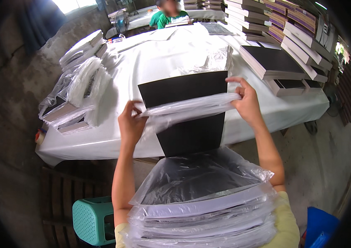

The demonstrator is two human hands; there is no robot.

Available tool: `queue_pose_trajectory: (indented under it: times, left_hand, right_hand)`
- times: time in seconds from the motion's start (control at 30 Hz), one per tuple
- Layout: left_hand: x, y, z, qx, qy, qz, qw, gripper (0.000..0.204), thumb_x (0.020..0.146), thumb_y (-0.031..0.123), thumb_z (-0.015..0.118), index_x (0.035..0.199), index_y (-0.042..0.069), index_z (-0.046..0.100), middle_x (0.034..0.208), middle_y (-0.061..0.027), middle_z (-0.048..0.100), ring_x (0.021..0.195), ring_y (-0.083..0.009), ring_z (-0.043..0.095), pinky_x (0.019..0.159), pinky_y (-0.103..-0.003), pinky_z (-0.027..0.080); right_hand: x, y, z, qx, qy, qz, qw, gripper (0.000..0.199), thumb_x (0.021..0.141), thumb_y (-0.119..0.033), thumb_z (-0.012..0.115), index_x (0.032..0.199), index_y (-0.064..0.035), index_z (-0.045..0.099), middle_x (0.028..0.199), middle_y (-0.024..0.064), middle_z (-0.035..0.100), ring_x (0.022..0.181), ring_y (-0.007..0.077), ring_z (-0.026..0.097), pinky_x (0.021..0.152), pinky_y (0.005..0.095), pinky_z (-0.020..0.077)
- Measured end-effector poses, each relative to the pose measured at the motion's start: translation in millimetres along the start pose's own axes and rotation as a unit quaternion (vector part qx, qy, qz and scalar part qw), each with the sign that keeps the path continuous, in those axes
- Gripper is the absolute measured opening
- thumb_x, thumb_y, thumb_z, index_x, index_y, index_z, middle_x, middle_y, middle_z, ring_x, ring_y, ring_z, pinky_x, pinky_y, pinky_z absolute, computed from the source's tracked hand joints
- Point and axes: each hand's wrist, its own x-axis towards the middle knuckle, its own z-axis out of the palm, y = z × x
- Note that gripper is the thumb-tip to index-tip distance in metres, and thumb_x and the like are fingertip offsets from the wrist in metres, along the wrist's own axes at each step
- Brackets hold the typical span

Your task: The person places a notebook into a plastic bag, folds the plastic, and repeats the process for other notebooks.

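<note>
A flat black board lies over the near edge of the white-covered table. A bunched clear plastic bag stretches across its middle like a band, with black showing above and below. My left hand pinches the bag's left end. At the other end my right hand grips the bag between thumb and fingers, its index finger reaching to the board's right edge. Close to my body rises a stack of black boards in clear plastic sleeves, pale edges facing me; the top sleeve touches the lower end of the held board.
Plastic-wrapped bundles are piled on the table's left. Black-topped board stacks and tall piles stand at the right. Loose clear plastic lies beyond the board. A green stool is at lower left. Another person sits at the far table.
</note>
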Motion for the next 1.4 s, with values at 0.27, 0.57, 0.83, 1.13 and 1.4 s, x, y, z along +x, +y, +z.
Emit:
queue_pose_trajectory:
  times: [0.27,0.57,0.83,1.13,1.4]
  left_hand:
    - [15,3,29,0.144,0.153,0.166,0.964,0.049,0.068,-0.012,0.057,0.11,0.013,0.057,0.1,-0.0123,0.049,0.086,-0.0294,0.055,0.061,-0.037,0.046]
    - [-26,10,-7,0.003,0.08,0.169,0.982,0.045,0.059,-0.018,0.045,0.095,0.003,0.061,0.08,-0.0107,0.061,0.077,-0.0171,0.061,0.057,-0.026,0.048]
    - [-16,5,-19,-0.506,-0.27,-0.222,0.789,0.013,0.076,0.004,0.058,0.086,-0.003,0.06,0.077,-0.0032,0.059,0.071,-0.0093,0.054,0.062,-0.019,0.041]
    - [-77,-113,36,-0.471,-0.328,-0.302,0.762,0.035,0.079,0.012,0.061,0.112,0.003,0.054,0.108,-0.0087,0.057,0.097,-0.0191,0.055,0.083,-0.03,0.045]
    - [-145,-172,78,-0.419,-0.276,-0.409,0.762,0.032,0.081,0.015,0.061,0.109,0.002,0.055,0.099,-0.006,0.057,0.088,-0.0154,0.053,0.077,-0.027,0.043]
  right_hand:
    - [16,20,12,-0.183,0.167,-0.142,0.958,0.062,0.056,0.017,0.052,0.109,-0.0152,0.06,0.091,0.0066,0.044,0.071,0.0199,0.049,0.057,0.034,0.0427]
    - [-27,20,11,-0.129,0.291,-0.297,0.9,0.052,0.056,0.019,0.06,0.099,-0.0097,0.066,0.094,0.006,0.052,0.067,0.0151,0.056,0.053,0.0286,0.0476]
    - [-27,1,-37,0.124,0.049,-0.066,0.989,0.02,0.066,0.014,0.059,0.082,0.0018,0.062,0.084,0.0051,0.059,0.067,0.0095,0.057,0.06,0.0195,0.0443]
    - [-85,103,-20,0.457,-0.141,0.392,0.786,0.02,0.072,-0.004,0.056,0.089,-0.0156,0.057,0.07,0.0005,0.06,0.063,0.0156,0.056,0.054,0.0318,0.0382]
    - [-145,283,63,0.212,-0.108,0.273,0.932,0.008,0.074,-0.007,0.057,0.077,-0.0138,0.06,0.075,0.0025,0.062,0.07,0.016,0.058,0.062,0.0391,0.0412]
